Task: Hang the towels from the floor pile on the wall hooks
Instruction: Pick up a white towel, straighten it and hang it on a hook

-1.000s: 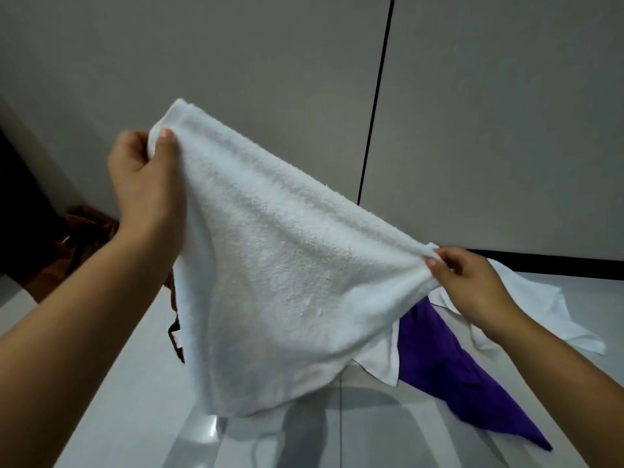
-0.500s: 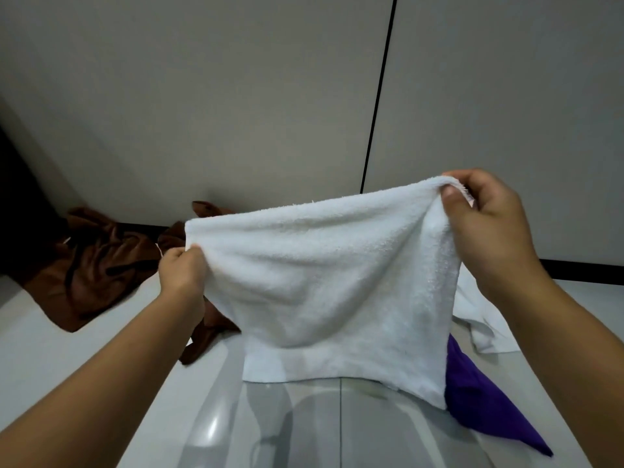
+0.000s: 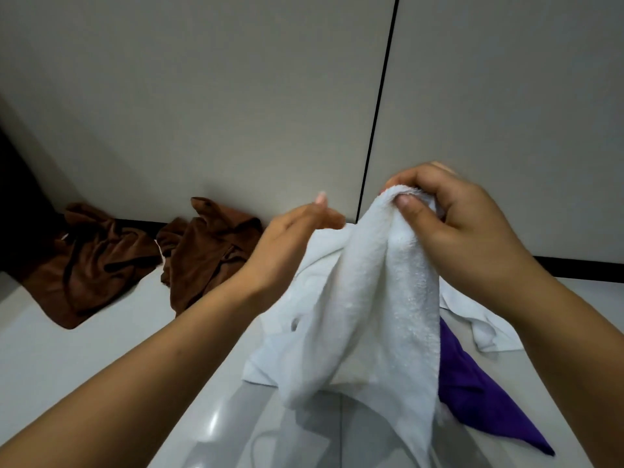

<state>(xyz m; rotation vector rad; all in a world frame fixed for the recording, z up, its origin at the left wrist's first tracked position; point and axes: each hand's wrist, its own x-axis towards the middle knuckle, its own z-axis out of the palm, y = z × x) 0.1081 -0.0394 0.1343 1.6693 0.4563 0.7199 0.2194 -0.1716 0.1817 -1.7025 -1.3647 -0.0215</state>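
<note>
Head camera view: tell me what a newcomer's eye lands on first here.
First, the white towel at centre, hanging bunched from the right hand, which grips its top; the left hand is open beside it. Then the colours on the pale floor: brown towels crumpled at the left against the wall, and a purple towel lower right.

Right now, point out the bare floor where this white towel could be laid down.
Bare floor lies open in front of the brown towels, left of the left hand. A smaller patch lies right of the right hand. Under the held white towel it is crowded: white cloths and a purple towel.
</note>
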